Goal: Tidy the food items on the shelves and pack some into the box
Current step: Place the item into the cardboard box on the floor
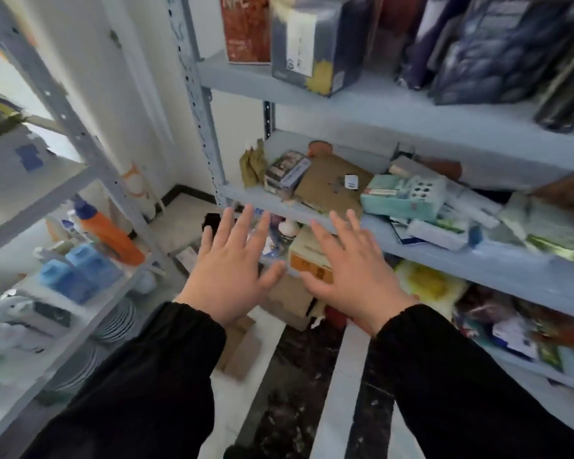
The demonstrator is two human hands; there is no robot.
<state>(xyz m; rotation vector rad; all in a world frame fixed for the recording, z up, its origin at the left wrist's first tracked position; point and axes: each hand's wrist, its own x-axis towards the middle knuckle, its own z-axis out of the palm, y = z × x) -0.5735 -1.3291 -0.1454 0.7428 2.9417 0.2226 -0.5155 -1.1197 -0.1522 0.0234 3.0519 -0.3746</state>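
Standing before the blue-grey shelving unit (444, 263) that fills the right side of my view, I have a second grey rack (80, 180) on my left and a floor (342, 385) of white and dark marbled strips below. My black sleeves (153, 392) reach forward from the bottom edge. The top shelf carries upright dark blue packages (497, 48), a grey box (309, 41) and a red-brown carton (246, 28) marked NFC. These stand side by side, the carton furthest left. The middle shelf is a jumble of food items. A flat brown cardboard packet (328, 183) lies beside a mint-green box (401, 197), with a small printed box (285, 170) tilted against the packet's left edge and more blurred packs heaped to the right. On the lower shelf I can make out a yellow bag (424, 283) and an orange-and-cream carton (309, 256) just behind my fingers. The cardboard box (289, 303) sits on the floor at the foot of the unit. It shows between my wrists and is partly hidden by them, so I cannot tell what is in it. The left rack holds an orange bottle (110, 233) leaning over some blue containers (80, 266), with a stack of plates (113, 323) one shelf lower. My left grip (232, 270) and right grip (355, 270) hover side by side in front of the middle shelf's edge. Both have their backs to me and their fingers spread wide, holding nothing, with the thumbs near each other but apart.
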